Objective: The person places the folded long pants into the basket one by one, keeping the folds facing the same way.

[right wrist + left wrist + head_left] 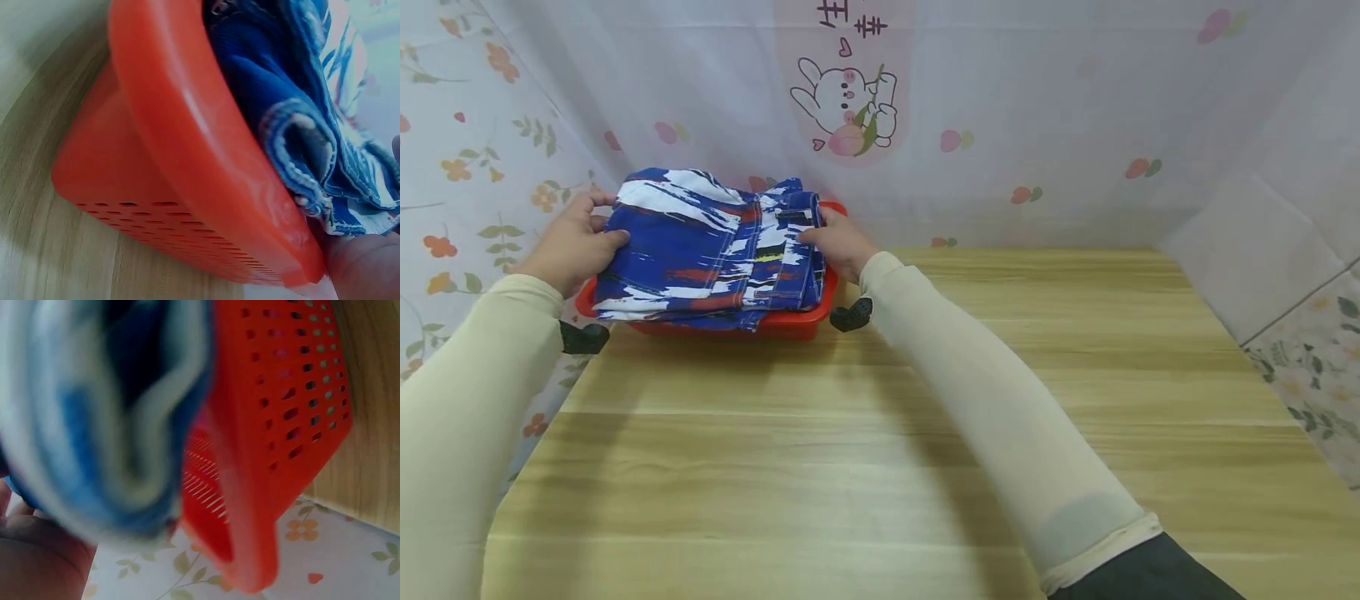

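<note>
A folded blue denim garment [700, 250] with white, red and yellow brushstroke patches lies over a red plastic basket [782, 325], covering most of its opening. Whether it is trousers or another piece cannot be told. At the garment's left edge, my left hand [576, 242] pinches the cloth between thumb and fingers. My right hand [844, 246] grips the opposite edge, thumb on top. Thick folded layers [125, 425] appear blurred beside the basket rim in the left wrist view. In the right wrist view, a rolled seam [300, 144] sits just inside the rim, near my thumb.
The basket stands on a wood-grain table [880, 467], at its back left. A white curtain [1000, 108] with a rabbit print hangs behind, and flowered cloth [460, 167] borders the left side. White panels [1277, 242] stand to the right.
</note>
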`<state>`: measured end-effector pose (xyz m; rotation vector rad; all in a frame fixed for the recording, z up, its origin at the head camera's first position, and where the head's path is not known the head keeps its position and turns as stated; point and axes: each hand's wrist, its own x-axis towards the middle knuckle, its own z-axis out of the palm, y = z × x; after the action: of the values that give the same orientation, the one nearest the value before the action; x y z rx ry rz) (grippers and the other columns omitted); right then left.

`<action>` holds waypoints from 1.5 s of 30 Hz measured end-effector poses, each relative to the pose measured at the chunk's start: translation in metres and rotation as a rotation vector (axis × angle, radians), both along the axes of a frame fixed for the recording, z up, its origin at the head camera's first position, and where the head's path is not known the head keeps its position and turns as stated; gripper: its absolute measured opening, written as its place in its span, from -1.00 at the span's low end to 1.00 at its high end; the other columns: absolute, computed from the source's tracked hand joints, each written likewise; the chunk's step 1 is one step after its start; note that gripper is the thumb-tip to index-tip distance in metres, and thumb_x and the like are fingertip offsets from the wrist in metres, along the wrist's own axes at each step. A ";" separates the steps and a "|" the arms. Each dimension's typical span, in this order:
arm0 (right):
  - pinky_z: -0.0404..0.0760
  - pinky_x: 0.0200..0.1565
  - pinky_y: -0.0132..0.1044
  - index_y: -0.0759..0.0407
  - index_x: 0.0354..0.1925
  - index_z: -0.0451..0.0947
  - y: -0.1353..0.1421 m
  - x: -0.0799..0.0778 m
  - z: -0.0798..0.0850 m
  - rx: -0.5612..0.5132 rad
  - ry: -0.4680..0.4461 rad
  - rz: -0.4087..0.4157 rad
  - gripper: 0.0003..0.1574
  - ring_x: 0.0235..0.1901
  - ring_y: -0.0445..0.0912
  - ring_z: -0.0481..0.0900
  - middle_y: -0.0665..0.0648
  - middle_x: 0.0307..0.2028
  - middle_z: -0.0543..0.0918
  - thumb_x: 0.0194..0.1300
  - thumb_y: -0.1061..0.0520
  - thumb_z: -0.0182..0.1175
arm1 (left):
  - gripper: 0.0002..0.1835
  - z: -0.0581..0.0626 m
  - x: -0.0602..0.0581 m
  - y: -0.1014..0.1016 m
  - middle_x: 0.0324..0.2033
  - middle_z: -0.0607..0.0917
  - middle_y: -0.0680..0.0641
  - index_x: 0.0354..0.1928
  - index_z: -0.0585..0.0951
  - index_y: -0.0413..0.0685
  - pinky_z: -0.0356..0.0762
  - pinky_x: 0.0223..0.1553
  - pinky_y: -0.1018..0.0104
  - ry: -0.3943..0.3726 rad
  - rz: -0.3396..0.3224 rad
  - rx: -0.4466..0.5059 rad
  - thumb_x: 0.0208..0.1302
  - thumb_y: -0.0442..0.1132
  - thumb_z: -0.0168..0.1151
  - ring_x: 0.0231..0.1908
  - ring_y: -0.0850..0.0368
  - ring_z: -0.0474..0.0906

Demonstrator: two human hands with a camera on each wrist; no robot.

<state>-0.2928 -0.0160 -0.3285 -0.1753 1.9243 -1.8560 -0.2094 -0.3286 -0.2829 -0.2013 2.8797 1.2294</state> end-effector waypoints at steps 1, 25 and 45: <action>0.54 -0.04 -0.21 -0.02 0.34 0.11 0.000 0.000 -0.001 0.022 0.009 0.001 -0.28 -0.08 -0.05 0.53 0.08 0.06 0.45 0.29 0.19 0.11 | -0.37 -0.003 -0.001 0.000 0.19 0.23 -0.45 0.40 -0.11 0.04 0.43 -0.10 -0.19 -0.003 -0.004 -0.013 0.39 -0.12 -0.14 -0.03 -0.35 0.43; 0.50 -0.03 -0.20 0.26 0.16 0.31 0.025 0.019 -0.037 0.244 0.283 -0.253 -0.49 -0.03 -0.02 0.44 0.16 0.00 0.47 0.25 0.17 0.08 | -0.12 0.000 0.071 0.057 -0.10 0.40 -0.51 0.05 0.41 -0.42 0.38 -0.23 -0.31 -0.063 -0.210 -0.666 0.07 0.34 0.10 -0.12 -0.41 0.30; 0.57 -0.13 -0.02 0.20 -0.06 0.39 0.028 0.021 -0.041 0.180 0.022 -0.210 -0.75 -0.35 0.11 0.56 0.18 -0.38 0.53 0.35 0.09 0.04 | -0.09 -0.010 0.033 0.066 -0.20 0.55 -0.36 -0.09 0.51 -0.31 0.47 -0.34 -0.12 -0.184 -0.151 -0.637 -0.20 0.42 0.26 -0.20 -0.29 0.39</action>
<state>-0.2716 0.0116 -0.3692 0.0663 2.1840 -1.8009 -0.1766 -0.2628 -0.2926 -0.0851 2.9438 0.2281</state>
